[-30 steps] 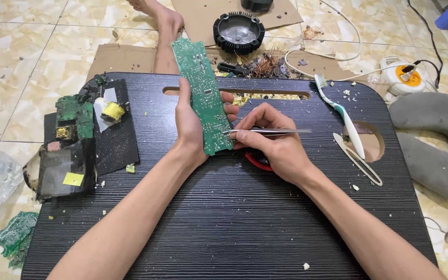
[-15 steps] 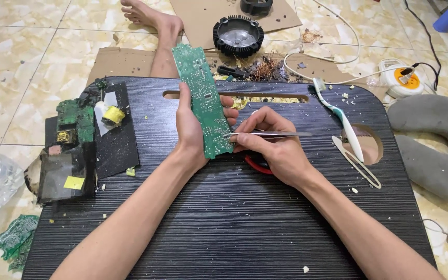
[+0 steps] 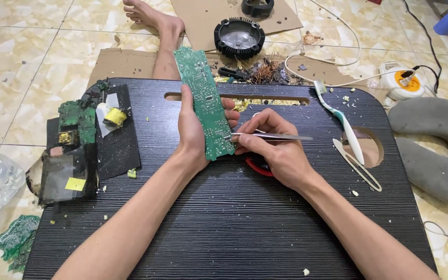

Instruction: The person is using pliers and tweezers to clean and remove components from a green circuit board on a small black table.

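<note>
Over the black lap table [image 3: 224,228], our left hand [image 3: 193,137] grips the upright green circuit board [image 3: 204,101], fingers wrapped behind, mostly hidden. Our right hand [image 3: 273,148] pinches tweezers [image 3: 270,137] against its lower edge, covering a red object [image 3: 257,168].

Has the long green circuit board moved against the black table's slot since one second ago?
No. The green circuit board crosses the table slot at the same place, held by the left hand.

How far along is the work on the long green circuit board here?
Done: stripped board pieces lie at the black tray's left edge, crumbs scattered around. In hand: the left hand holds the long green circuit board while the right hand presses tweezers against its lower end. Left: the board looks whole, many parts still on it.
</note>
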